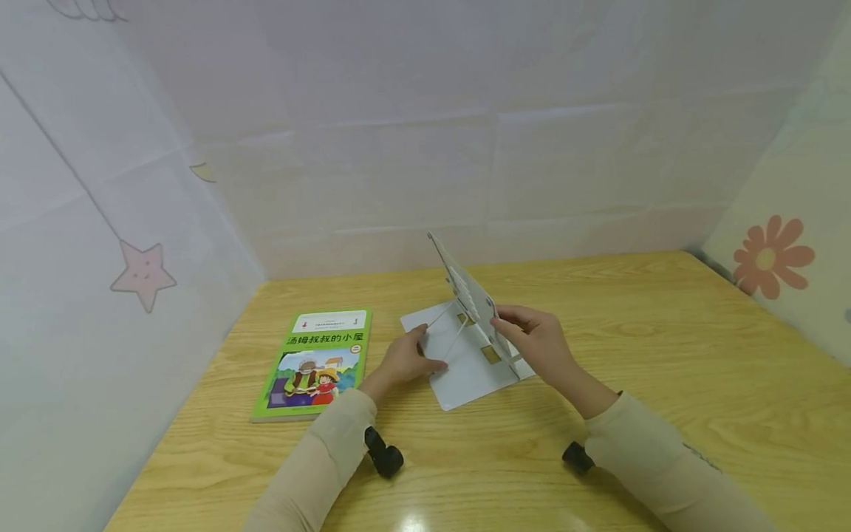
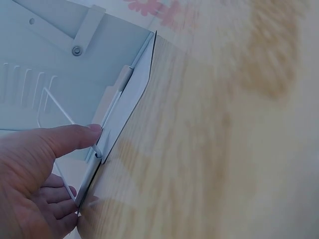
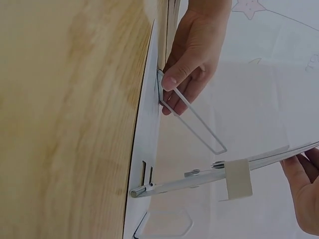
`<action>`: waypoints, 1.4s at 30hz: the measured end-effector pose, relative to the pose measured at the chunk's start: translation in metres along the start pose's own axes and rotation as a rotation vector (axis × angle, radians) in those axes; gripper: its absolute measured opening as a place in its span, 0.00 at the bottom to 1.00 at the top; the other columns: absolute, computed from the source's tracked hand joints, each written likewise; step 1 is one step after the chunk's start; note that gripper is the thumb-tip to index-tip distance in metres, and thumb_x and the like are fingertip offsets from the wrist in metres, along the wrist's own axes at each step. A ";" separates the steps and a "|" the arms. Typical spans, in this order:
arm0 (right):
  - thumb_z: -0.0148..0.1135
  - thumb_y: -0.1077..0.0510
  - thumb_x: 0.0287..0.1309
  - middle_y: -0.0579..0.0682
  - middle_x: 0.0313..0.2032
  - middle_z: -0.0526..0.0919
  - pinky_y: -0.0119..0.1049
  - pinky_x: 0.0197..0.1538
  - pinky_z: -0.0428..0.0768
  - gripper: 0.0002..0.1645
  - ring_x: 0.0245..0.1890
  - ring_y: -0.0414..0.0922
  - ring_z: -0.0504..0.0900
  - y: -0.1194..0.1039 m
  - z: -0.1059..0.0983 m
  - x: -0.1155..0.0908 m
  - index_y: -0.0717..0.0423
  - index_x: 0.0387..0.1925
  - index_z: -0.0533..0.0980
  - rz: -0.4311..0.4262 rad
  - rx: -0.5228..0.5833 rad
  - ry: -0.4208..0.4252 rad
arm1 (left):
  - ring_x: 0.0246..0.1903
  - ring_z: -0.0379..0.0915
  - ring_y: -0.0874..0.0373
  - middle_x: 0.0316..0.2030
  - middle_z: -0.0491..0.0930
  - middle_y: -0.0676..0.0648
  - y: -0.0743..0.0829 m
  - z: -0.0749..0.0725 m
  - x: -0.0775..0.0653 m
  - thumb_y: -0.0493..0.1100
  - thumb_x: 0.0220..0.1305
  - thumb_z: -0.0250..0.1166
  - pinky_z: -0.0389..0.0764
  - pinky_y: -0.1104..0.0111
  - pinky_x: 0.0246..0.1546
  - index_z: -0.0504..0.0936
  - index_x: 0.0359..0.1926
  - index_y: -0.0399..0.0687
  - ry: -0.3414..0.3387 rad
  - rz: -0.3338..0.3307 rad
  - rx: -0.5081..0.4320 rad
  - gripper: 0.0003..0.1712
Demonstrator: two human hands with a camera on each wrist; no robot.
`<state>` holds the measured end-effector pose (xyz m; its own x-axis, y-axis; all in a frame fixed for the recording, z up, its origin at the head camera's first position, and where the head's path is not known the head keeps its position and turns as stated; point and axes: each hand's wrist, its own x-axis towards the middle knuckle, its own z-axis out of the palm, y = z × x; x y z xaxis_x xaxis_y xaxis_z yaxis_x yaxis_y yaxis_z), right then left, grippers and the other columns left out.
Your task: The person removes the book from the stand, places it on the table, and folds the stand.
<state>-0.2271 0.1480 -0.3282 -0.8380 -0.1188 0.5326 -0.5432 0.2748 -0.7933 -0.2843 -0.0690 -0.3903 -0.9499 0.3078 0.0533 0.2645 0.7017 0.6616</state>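
Note:
A white metal book stand stands on the table, its flat base plate (image 1: 465, 384) lying down and its back panel (image 1: 473, 295) raised at a tilt. My left hand (image 1: 404, 358) is at the base's left edge, thumb on a white wire loop (image 3: 199, 118) and the other fingers curled beneath. The loop slants up from that edge toward the panel. My right hand (image 1: 541, 346) grips the panel's right edge between thumb and fingers. In the left wrist view, a riveted metal strip (image 2: 89, 30) and several slots show on the panel.
A green picture-cover book (image 1: 312, 369) lies left of the stand, close to my left forearm. The wooden table (image 1: 665, 355) meets a pale sheet-covered wall (image 1: 565, 170) at the back and at both sides.

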 end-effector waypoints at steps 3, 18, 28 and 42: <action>0.56 0.68 0.51 0.63 0.36 0.78 0.25 0.35 0.75 0.12 0.34 0.34 0.77 -0.006 -0.001 -0.001 0.74 0.37 0.74 -0.007 0.053 0.034 | 0.54 0.59 0.50 0.56 0.63 0.40 0.000 0.000 0.000 0.51 0.42 0.69 0.64 0.63 0.51 0.58 0.61 0.38 -0.005 -0.007 0.008 0.47; 0.52 0.63 0.56 0.63 0.36 0.77 0.32 0.36 0.76 0.14 0.34 0.39 0.78 0.007 -0.011 -0.002 0.71 0.39 0.74 0.020 0.117 0.165 | 0.57 0.54 0.50 0.58 0.60 0.41 0.004 -0.001 -0.001 0.51 0.43 0.69 0.59 0.62 0.54 0.57 0.61 0.39 -0.020 -0.041 0.000 0.48; 0.51 0.62 0.57 0.66 0.37 0.76 0.32 0.37 0.76 0.16 0.34 0.38 0.78 0.007 -0.013 -0.001 0.74 0.40 0.72 0.040 0.160 0.196 | 0.57 0.54 0.49 0.58 0.60 0.41 0.006 0.000 -0.002 0.51 0.43 0.69 0.59 0.61 0.54 0.58 0.61 0.37 -0.018 -0.042 0.015 0.47; 0.52 0.62 0.56 0.50 0.32 0.80 0.32 0.35 0.76 0.15 0.32 0.39 0.78 0.008 -0.012 0.000 0.74 0.39 0.73 0.056 0.176 0.226 | 0.57 0.54 0.48 0.58 0.60 0.40 0.011 0.003 -0.001 0.49 0.44 0.68 0.58 0.61 0.55 0.59 0.59 0.36 -0.025 -0.051 0.051 0.45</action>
<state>-0.2305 0.1622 -0.3313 -0.8446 0.1126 0.5235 -0.5140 0.1032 -0.8515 -0.2799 -0.0604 -0.3853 -0.9583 0.2859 0.0012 0.2241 0.7484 0.6243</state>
